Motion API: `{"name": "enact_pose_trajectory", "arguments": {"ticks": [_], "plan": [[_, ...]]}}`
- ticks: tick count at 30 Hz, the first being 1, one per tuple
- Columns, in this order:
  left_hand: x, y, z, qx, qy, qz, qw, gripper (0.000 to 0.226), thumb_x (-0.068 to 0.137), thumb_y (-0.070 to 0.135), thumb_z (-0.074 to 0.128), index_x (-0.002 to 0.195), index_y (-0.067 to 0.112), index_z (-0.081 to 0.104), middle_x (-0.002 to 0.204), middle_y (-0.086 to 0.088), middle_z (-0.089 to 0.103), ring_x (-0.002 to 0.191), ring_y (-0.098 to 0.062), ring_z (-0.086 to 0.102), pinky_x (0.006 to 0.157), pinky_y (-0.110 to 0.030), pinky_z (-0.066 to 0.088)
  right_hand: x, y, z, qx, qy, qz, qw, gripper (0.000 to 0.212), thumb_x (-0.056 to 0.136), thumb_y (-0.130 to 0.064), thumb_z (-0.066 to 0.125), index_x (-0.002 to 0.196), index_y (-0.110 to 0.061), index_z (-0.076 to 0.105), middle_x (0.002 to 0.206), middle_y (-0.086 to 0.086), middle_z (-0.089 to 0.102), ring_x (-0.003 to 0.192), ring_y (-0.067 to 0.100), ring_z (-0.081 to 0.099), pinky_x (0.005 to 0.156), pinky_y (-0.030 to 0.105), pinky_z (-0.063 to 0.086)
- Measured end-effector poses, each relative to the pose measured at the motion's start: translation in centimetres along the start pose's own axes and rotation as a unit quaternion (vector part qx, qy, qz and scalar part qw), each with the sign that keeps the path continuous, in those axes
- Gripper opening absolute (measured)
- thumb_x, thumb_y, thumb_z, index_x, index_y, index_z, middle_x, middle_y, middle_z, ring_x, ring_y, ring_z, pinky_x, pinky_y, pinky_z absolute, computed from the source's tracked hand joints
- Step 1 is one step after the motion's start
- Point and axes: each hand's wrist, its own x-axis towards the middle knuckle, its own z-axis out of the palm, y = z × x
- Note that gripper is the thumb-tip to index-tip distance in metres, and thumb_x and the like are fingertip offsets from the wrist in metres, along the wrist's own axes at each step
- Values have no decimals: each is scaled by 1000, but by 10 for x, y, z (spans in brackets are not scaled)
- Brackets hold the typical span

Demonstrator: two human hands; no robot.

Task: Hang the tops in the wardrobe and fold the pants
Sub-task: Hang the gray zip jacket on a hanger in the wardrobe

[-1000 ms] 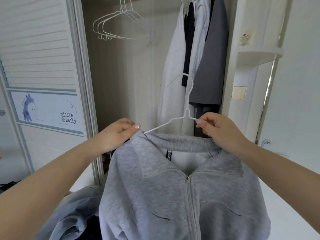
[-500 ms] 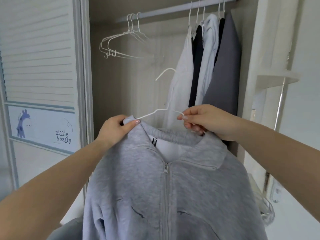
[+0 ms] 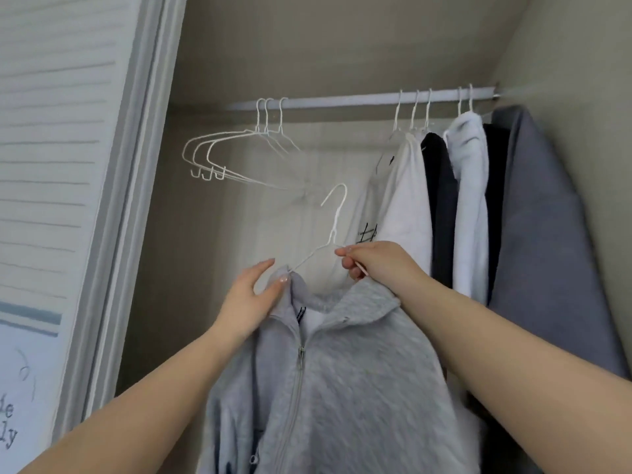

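Fingers, right hand (image 3: 372, 265): curled round the shoulder wire of a thin white wire hanger (image 3: 333, 234), just right of its neck; knuckles up.
Fingers, left hand (image 3: 249, 299): thumb pressed on the collar edge, the other fingers fairly straight behind the cloth; whether they truly gripped, could not tell.
Light grey zip-front fleece jacket (image 3: 342, 381): draped on the held hanger, zip closed almost to the collar, body hanging down between both forearms.
Hanger hook: stood upright and free, below the rail, touching nothing.
White wardrobe rail (image 3: 342, 101): ran across the top of the recess, well above the hook.
Three bare white wire hangers (image 3: 219, 155): bunched on the rail's left part.
Hung tops, right part of rail: white printed top (image 3: 400, 206), black garment (image 3: 441, 206), pale white hooded top (image 3: 470, 200), another dark piece, then a grey jacket (image 3: 540, 234) nearest the side wall.
White slatted sliding door (image 3: 51, 148): stood at far left.
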Motion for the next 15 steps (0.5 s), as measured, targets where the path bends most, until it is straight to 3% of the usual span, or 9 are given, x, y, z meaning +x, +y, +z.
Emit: {"name": "enact_pose_trajectory", "arguments": {"ticks": [3,7,9,13,15], "plan": [[13,11,21,-80,-35,73,994,44,90,33,60,133,31,50,141,12,46,127,5,37,97,-1,25,38,-8,1,3,64,-30,997,20,90,-8,55,74,-12,66,50,-7,59,38,2,46,42,14,37],[15,37,49,-226,-100,119,962,49,75,52,55,124,47,46,140,21,45,130,7,38,109,-17,30,80,-20,-2,-73,135,-105,983,26,91,-8,51,69,-11,62,56,-2,56,49,8,47,47,14,38],[24,47,64,-279,-120,136,943,43,83,53,59,123,50,44,138,30,43,129,14,36,104,-9,31,103,-24,-3,-111,156,-136,972,25,93,-11,51,70,-11,61,60,-2,56,53,9,48,51,15,39],[54,54,95,-257,-118,186,941,61,69,51,66,123,58,38,136,42,30,130,21,23,103,-2,23,151,-35,-7,-140,182,-172,958,28,94,-10,47,69,-14,60,65,0,57,59,14,50,70,30,45],[70,56,107,-227,-95,212,946,72,65,57,66,126,63,29,145,39,19,133,22,12,105,-2,16,174,-43,-10,-139,191,-192,953,32,94,-8,47,65,-16,58,64,-1,57,58,13,50,67,28,44]]}}
